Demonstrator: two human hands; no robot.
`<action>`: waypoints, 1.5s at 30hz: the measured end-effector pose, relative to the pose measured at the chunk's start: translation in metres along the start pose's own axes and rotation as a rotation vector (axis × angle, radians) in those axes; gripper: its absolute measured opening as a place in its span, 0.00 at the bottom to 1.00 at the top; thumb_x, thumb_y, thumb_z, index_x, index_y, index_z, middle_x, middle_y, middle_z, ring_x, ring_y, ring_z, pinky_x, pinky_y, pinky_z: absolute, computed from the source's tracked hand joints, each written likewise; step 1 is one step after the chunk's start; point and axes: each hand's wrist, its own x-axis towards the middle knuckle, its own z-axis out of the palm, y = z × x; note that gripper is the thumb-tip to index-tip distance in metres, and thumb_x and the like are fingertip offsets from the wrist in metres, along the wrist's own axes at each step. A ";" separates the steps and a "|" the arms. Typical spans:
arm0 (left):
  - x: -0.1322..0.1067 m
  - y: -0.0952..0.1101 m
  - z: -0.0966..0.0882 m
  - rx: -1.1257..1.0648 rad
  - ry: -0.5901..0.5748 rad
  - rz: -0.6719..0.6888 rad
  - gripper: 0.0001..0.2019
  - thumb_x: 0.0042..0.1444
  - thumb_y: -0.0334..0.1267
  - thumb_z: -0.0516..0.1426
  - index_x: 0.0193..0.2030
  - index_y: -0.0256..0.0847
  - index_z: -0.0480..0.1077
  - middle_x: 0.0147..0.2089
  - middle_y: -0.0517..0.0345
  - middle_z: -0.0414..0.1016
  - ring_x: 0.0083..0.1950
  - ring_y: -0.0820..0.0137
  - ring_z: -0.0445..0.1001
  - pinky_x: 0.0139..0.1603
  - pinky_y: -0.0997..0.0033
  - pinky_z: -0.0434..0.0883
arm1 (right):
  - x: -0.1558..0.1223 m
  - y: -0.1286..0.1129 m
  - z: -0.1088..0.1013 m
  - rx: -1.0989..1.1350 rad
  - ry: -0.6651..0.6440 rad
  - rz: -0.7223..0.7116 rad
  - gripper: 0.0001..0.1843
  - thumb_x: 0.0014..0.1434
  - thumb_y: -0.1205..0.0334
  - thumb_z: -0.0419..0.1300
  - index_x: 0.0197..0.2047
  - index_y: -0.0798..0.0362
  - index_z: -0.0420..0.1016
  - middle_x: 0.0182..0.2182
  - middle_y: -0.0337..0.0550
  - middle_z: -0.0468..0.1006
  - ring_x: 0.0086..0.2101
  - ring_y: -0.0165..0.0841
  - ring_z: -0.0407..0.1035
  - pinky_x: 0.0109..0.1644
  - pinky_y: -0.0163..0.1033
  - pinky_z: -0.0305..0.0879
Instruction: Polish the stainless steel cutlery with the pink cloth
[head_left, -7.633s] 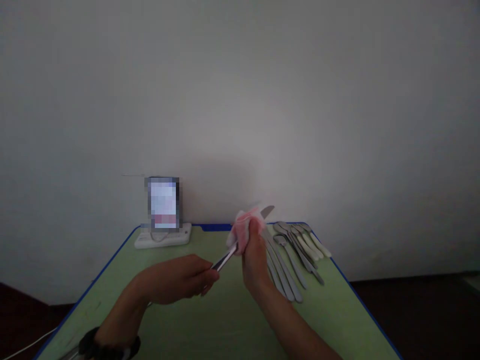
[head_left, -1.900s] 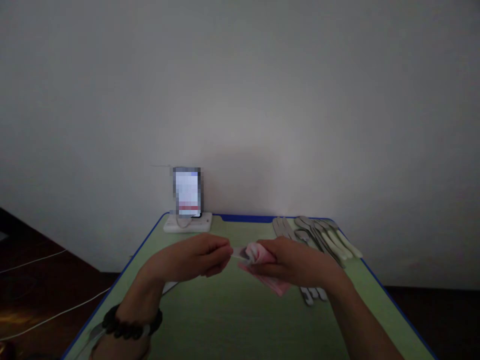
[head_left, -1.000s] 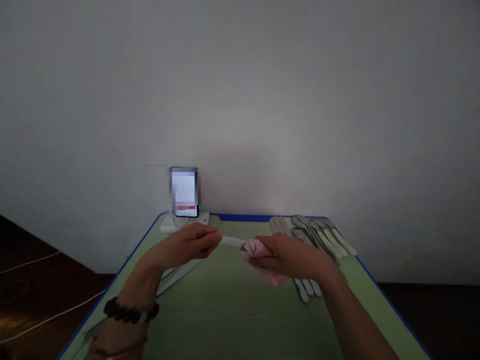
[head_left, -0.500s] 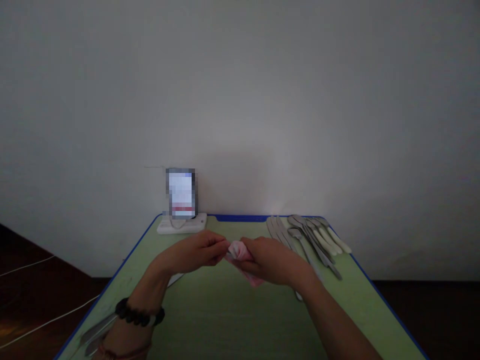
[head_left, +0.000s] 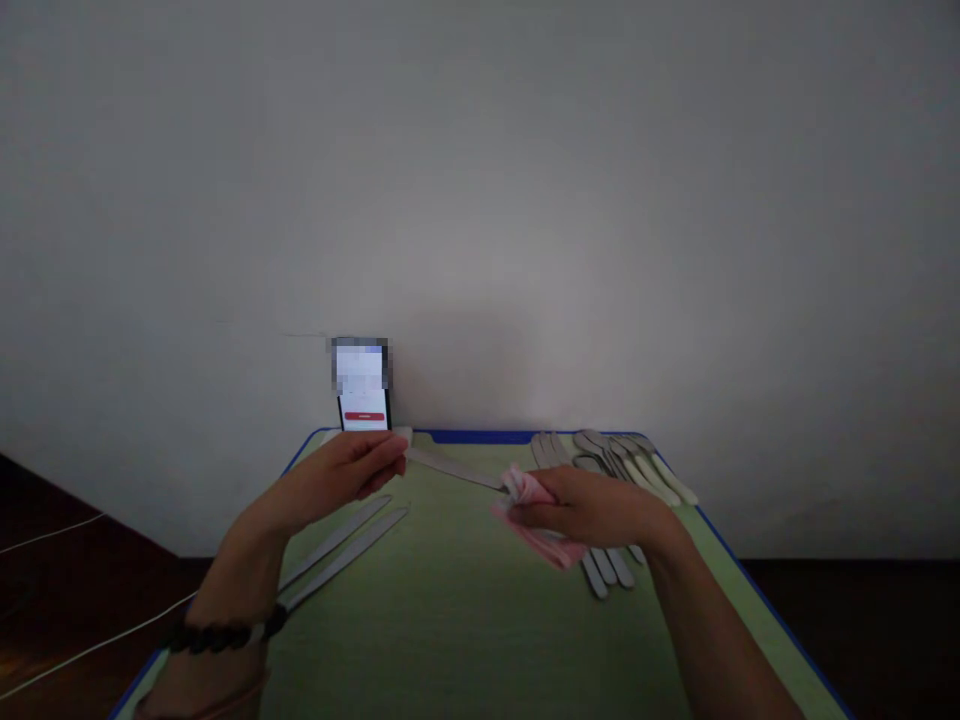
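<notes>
My left hand (head_left: pixel 346 472) is closed on one end of a metal table knife (head_left: pixel 454 470), held above the table. My right hand (head_left: pixel 600 508) grips a pink and white cloth (head_left: pixel 551 545), which is bunched around the knife's other end. That end is hidden in the cloth. Between the two hands a flat length of bare metal shows. Two more table knives (head_left: pixel 349 555) lie on the table below my left wrist, their lower ends behind the wrist and its dark beaded bracelet.
The green table (head_left: pixel 450 620) has a blue edge and stands against a grey wall. Several knives (head_left: pixel 600 575), metal spoons (head_left: pixel 592 440) and pale-handled cutlery (head_left: pixel 660 475) lie at the right. A lit phone (head_left: pixel 364 385) stands at the back left, by a white base (head_left: pixel 405 436).
My hands have moved apart, the left leftward and the right rightward with the cloth. More of the held knife shows between them, and the two knives on the left are uncovered.
</notes>
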 end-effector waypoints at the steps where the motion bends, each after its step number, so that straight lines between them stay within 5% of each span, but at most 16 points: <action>1: 0.000 0.002 0.001 0.044 0.016 0.005 0.21 0.60 0.53 0.46 0.30 0.38 0.66 0.21 0.66 0.59 0.22 0.77 0.57 0.21 0.79 0.56 | 0.000 0.001 0.000 0.013 -0.013 0.006 0.17 0.60 0.52 0.49 0.29 0.55 0.67 0.22 0.35 0.65 0.23 0.25 0.57 0.26 0.31 0.51; 6: -0.005 0.007 -0.001 0.144 0.052 0.077 0.17 0.57 0.50 0.53 0.45 0.41 0.72 0.33 0.59 0.72 0.28 0.74 0.67 0.24 0.78 0.64 | -0.001 0.007 -0.002 0.100 -0.074 0.018 0.19 0.59 0.49 0.50 0.25 0.55 0.63 0.19 0.34 0.60 0.20 0.24 0.55 0.23 0.31 0.49; 11: -0.005 0.008 -0.001 0.180 0.115 0.219 0.13 0.56 0.46 0.56 0.37 0.41 0.76 0.33 0.57 0.76 0.28 0.74 0.67 0.27 0.78 0.64 | -0.001 0.009 -0.002 0.167 -0.145 -0.010 0.20 0.58 0.48 0.49 0.23 0.54 0.60 0.18 0.33 0.59 0.19 0.24 0.53 0.22 0.31 0.48; 21: 0.015 0.039 0.052 0.494 0.010 0.468 0.13 0.60 0.42 0.54 0.29 0.39 0.75 0.28 0.59 0.72 0.29 0.74 0.67 0.31 0.76 0.59 | 0.025 -0.006 0.022 0.212 -0.157 -0.165 0.18 0.62 0.50 0.47 0.26 0.54 0.57 0.21 0.34 0.59 0.23 0.24 0.53 0.26 0.30 0.51; 26: 0.007 0.030 0.029 0.429 0.046 0.457 0.14 0.61 0.43 0.52 0.32 0.40 0.76 0.30 0.58 0.75 0.31 0.73 0.69 0.33 0.77 0.62 | 0.016 -0.001 0.012 0.254 -0.197 -0.137 0.18 0.62 0.50 0.47 0.27 0.54 0.58 0.21 0.34 0.58 0.22 0.24 0.53 0.25 0.30 0.51; 33: -0.005 0.006 -0.010 0.366 0.258 0.365 0.15 0.58 0.49 0.54 0.32 0.42 0.76 0.30 0.59 0.76 0.33 0.70 0.70 0.37 0.74 0.65 | -0.009 0.012 -0.006 0.169 -0.174 -0.029 0.23 0.60 0.43 0.45 0.24 0.54 0.59 0.19 0.34 0.58 0.21 0.24 0.53 0.23 0.30 0.50; 40: 0.008 0.036 0.035 0.481 -0.025 0.442 0.13 0.60 0.43 0.53 0.33 0.39 0.76 0.30 0.58 0.74 0.31 0.73 0.70 0.33 0.77 0.62 | 0.004 -0.009 0.003 0.064 -0.259 -0.066 0.20 0.63 0.50 0.44 0.24 0.53 0.57 0.18 0.33 0.56 0.20 0.24 0.51 0.23 0.31 0.47; 45: 0.015 0.044 0.058 0.576 -0.053 0.489 0.13 0.62 0.39 0.52 0.32 0.40 0.75 0.30 0.58 0.73 0.29 0.74 0.68 0.31 0.76 0.60 | 0.007 -0.017 0.006 0.057 -0.220 -0.051 0.18 0.62 0.50 0.45 0.27 0.53 0.59 0.20 0.34 0.59 0.22 0.26 0.54 0.26 0.32 0.50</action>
